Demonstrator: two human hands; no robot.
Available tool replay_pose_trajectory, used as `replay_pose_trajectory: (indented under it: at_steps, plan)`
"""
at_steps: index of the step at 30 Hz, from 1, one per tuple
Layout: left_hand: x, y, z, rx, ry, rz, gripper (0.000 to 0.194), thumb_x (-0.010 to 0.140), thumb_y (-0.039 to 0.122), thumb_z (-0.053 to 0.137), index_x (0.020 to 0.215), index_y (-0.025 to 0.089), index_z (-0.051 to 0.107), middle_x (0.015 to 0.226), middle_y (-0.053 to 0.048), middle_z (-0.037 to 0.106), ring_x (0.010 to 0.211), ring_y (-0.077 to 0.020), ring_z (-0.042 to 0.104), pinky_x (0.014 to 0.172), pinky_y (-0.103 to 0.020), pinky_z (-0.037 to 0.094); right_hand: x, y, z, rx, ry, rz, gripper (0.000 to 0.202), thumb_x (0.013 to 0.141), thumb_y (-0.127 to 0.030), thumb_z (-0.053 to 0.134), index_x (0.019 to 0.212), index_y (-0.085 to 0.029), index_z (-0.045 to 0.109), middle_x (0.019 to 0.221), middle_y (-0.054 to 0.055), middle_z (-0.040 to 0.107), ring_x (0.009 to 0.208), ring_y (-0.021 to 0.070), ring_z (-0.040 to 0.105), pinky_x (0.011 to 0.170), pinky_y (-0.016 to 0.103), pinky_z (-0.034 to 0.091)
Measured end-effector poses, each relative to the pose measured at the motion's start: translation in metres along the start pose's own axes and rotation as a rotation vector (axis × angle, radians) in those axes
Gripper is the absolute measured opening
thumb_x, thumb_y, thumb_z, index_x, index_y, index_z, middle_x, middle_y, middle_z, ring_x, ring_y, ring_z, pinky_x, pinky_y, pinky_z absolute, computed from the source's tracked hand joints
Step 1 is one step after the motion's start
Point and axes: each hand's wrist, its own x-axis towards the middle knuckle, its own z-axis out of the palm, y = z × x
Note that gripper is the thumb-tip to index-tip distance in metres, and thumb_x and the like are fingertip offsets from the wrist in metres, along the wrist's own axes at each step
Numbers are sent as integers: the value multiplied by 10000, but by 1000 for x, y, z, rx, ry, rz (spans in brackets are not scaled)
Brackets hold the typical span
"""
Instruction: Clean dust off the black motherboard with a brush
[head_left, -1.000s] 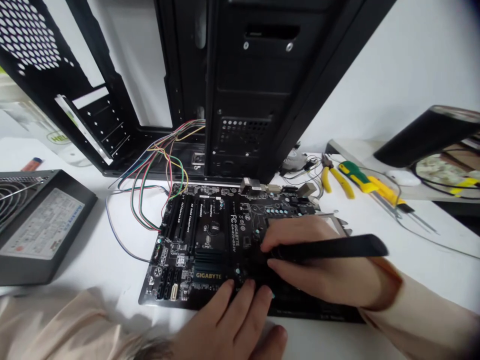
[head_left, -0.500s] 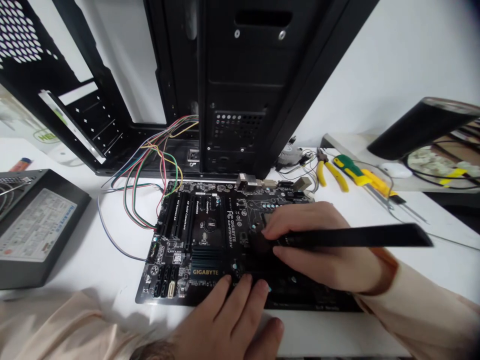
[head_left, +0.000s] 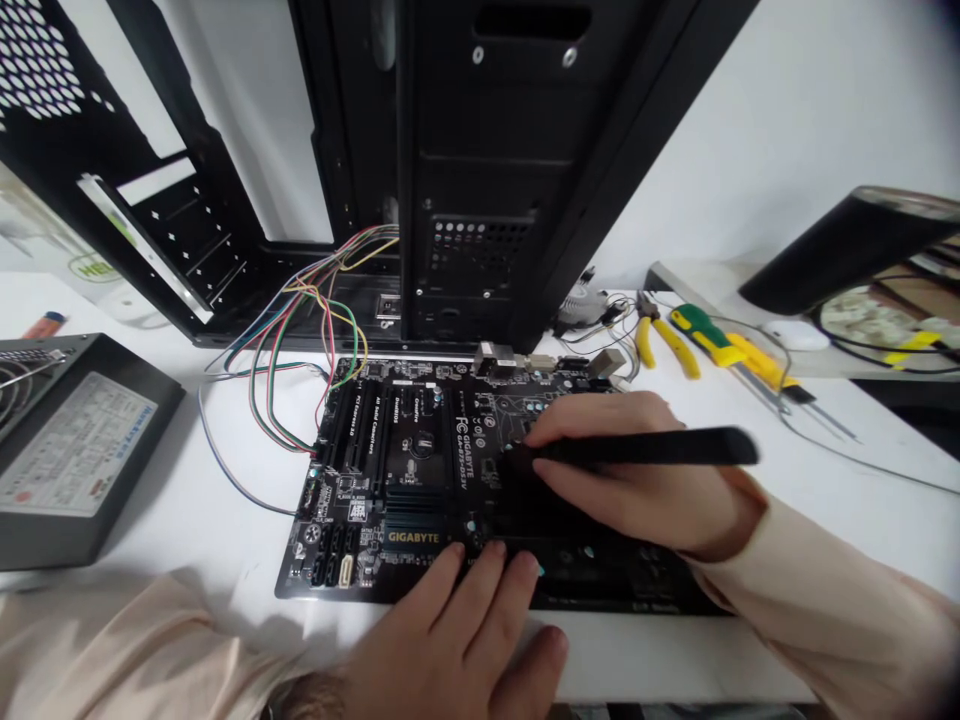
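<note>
A black motherboard [head_left: 412, 450] marked GIGABYTE lies flat on the white table. My left hand [head_left: 465, 640] rests with its fingers spread on the board's near edge, holding nothing. Above the right half of the board, my right hand [head_left: 630, 470] pinches a slim black tool [head_left: 675, 447] between thumb and fingers. The tool's handle points right; its working end is dark and partly hidden by the fingers, close to the board. Thin coloured wires [head_left: 281, 330] run from the case to the board's left edge.
A black computer case [head_left: 480, 180] stands behind the board. At the left is a power supply [head_left: 82, 450]. Yellow-handled pliers [head_left: 675, 347], a green and yellow screwdriver [head_left: 705, 332] and a black cylinder [head_left: 840, 245] sit at the right, beside loose cables.
The tool's handle has swung and now reaches less far to the right. My right hand has shifted slightly up and left. My left hand stays on the board's edge.
</note>
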Motion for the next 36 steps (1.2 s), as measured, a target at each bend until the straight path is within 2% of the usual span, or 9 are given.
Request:
replay_pose_trajectory:
  at_steps: [3, 6, 12, 17, 22, 24, 28, 33, 36]
  plan:
    - [0, 0, -2, -3, -21, 6, 236, 974, 249, 446, 1190, 226, 540, 1153, -19, 677, 1038, -191, 633, 924, -350, 438, 0, 3, -2, 129, -34, 52, 82, 708, -155, 550, 659, -181, 609, 567, -27, 595, 497, 85, 526, 445, 194, 395]
    - [-1, 1, -1, -6, -22, 8, 242, 970, 257, 461, 1197, 222, 538, 1162, -27, 671, 1046, -192, 627, 932, -352, 437, 0, 6, -5, 16, -133, 46, 91, 710, -147, 552, 666, -181, 624, 586, -18, 619, 527, 100, 551, 494, 216, 430]
    - [-3, 1, 0, -2, -17, 11, 251, 966, 275, 473, 1201, 218, 542, 1182, -48, 659, 1057, -204, 618, 936, -370, 435, -2, 9, -12, 138, -72, 139, 58, 720, -213, 597, 678, -188, 627, 575, -19, 604, 499, 108, 526, 441, 221, 406]
    - [0, 1, -2, -13, -22, -9, 236, 979, 249, 434, 1185, 231, 547, 1166, -16, 671, 1055, -191, 624, 936, -347, 435, 0, 11, -13, -78, -157, 62, 90, 766, -176, 566, 747, -186, 654, 648, 3, 648, 571, 123, 574, 553, 246, 461]
    - [-1, 2, 0, -8, 1, -9, 233, 975, 256, 452, 1186, 217, 542, 1162, -29, 672, 1053, -193, 623, 943, -353, 427, 0, 13, -13, 26, -134, 64, 126, 778, -232, 561, 671, -189, 614, 572, -16, 594, 499, 100, 516, 467, 226, 404]
    - [-2, 2, 0, -4, -12, 5, 244, 973, 264, 460, 1201, 222, 537, 1178, -37, 661, 1058, -195, 618, 949, -357, 419, -1, 14, -14, -44, -197, 42, 144, 778, -220, 542, 650, -188, 600, 553, -15, 573, 498, 102, 494, 476, 235, 388]
    - [-2, 2, 0, -1, -28, 1, 249, 967, 271, 474, 1204, 221, 534, 1183, -41, 656, 1071, -199, 608, 959, -361, 412, 0, 13, -17, -118, -115, 5, 84, 782, -188, 548, 735, -190, 617, 645, 6, 625, 573, 123, 541, 537, 252, 418]
    - [-2, 2, -1, -16, -6, -17, 225, 969, 256, 468, 1177, 224, 546, 1158, -30, 670, 1059, -198, 614, 952, -357, 410, 1, 12, -21, -24, -280, 25, 150, 793, -160, 514, 655, -181, 568, 551, -23, 531, 515, 96, 453, 496, 243, 363]
    - [-1, 3, 0, -14, -9, -13, 225, 965, 259, 478, 1176, 220, 548, 1156, -42, 667, 1043, -201, 618, 956, -365, 400, 1, 13, -22, -95, -229, 53, 125, 801, -161, 512, 707, -169, 593, 613, 3, 575, 575, 117, 493, 561, 265, 395]
